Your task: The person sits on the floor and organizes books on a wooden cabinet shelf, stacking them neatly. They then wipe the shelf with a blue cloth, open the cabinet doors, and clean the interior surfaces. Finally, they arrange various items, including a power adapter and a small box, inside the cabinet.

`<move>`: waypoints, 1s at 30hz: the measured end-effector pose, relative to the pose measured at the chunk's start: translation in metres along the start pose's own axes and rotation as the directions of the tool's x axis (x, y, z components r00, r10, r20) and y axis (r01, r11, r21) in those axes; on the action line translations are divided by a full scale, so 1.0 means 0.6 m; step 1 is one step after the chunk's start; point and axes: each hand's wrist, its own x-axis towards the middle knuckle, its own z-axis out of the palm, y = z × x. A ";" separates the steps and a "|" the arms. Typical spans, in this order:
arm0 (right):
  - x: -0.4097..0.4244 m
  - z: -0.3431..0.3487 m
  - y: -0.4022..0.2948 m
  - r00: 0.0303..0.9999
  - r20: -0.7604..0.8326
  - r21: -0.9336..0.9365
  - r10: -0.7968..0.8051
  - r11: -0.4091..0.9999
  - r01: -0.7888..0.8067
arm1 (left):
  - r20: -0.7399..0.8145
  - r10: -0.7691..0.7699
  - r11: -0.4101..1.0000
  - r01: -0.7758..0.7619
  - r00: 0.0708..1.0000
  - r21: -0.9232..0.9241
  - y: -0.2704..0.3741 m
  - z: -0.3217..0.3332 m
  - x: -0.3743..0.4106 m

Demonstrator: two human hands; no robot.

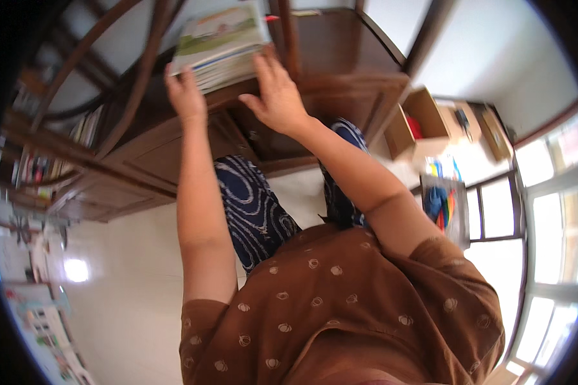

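Observation:
A stack of thin books or magazines [226, 67] rests on the dark wooden cabinet [337, 43], with a green-and-white picture cover on top. My left hand [187, 94] grips its near left corner, thumb at the front and fingers at the side. At the right corner, the fingers of my right hand [277, 94] lie along the stack's side. The right thumb sticks out, apart from the books. Blur hides how firmly that hand presses. Below the stack, part of the cabinet front is dark and looks like an opening.
Curved wooden bars [142, 82] rise at the left, near shelves of books [43, 168]. A wooden post [285, 38] stands just right of the stack. An open cardboard box [416, 125] with something red inside sits at right, near a small dark table [455, 211] holding colourful cloth.

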 end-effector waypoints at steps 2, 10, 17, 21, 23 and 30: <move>-0.015 -0.017 0.022 0.999 -0.002 0.032 -0.035 0.999 0.035 | 0.040 -0.024 0.999 0.023 0.999 0.042 0.002 0.021 0.005; -0.192 -0.173 0.044 0.957 -0.041 0.045 0.286 0.958 -0.284 | -0.105 0.338 0.884 -0.277 0.935 0.376 0.001 0.042 -0.097; -0.533 -0.448 0.134 0.606 -0.629 -0.447 0.488 0.410 -0.795 | 0.397 0.508 0.772 -0.608 0.764 0.184 0.076 0.154 -0.236; -0.596 -0.485 0.114 0.451 -0.560 -0.481 0.695 0.171 -0.860 | 0.440 0.519 0.763 -0.629 0.733 0.148 0.067 0.157 -0.245; -0.601 -0.460 0.117 0.469 -0.456 -0.696 0.756 0.024 -0.717 | 0.476 0.520 0.720 -0.664 0.709 0.203 0.057 0.137 -0.240; -0.626 -0.476 0.179 0.409 -0.541 -0.706 0.735 -0.133 -0.695 | 0.553 0.365 0.778 -0.571 0.749 0.260 0.080 0.118 -0.251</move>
